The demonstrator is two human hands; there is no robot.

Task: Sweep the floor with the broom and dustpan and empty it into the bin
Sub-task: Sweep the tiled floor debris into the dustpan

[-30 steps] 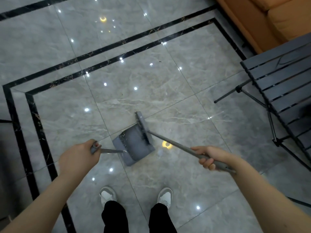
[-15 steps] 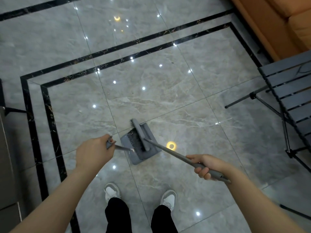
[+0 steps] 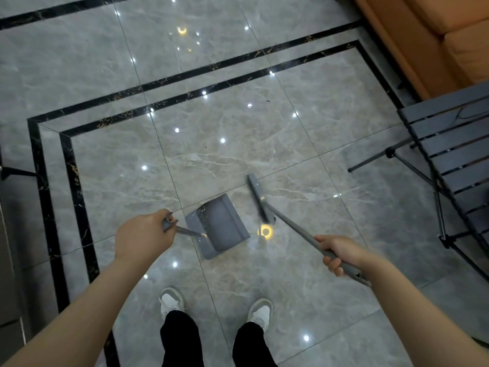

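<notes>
A grey dustpan (image 3: 221, 226) sits on the glossy grey tile floor (image 3: 238, 144) just ahead of my feet, its comb edge toward me. My left hand (image 3: 144, 235) grips the dustpan's handle (image 3: 180, 229) at its upper end. My right hand (image 3: 341, 254) grips the long grey handle of the broom (image 3: 296, 229). The broom's head (image 3: 258, 198) hovers blurred just right of the dustpan, apart from it. A few dark specks (image 3: 267, 101) lie farther out on the tiles. No bin is in view.
A dark slatted folding table (image 3: 455, 147) with thin metal legs stands at the right. An orange sofa (image 3: 434, 35) fills the top right corner. Black inlay stripes (image 3: 185, 94) cross the floor. Dark furniture edges the far left (image 3: 8, 234). My white shoes (image 3: 172, 300) stand below the dustpan.
The broom head has swung out of the dustpan to its right. The dustpan stays in my left hand's hold, and the view has shifted slightly.
</notes>
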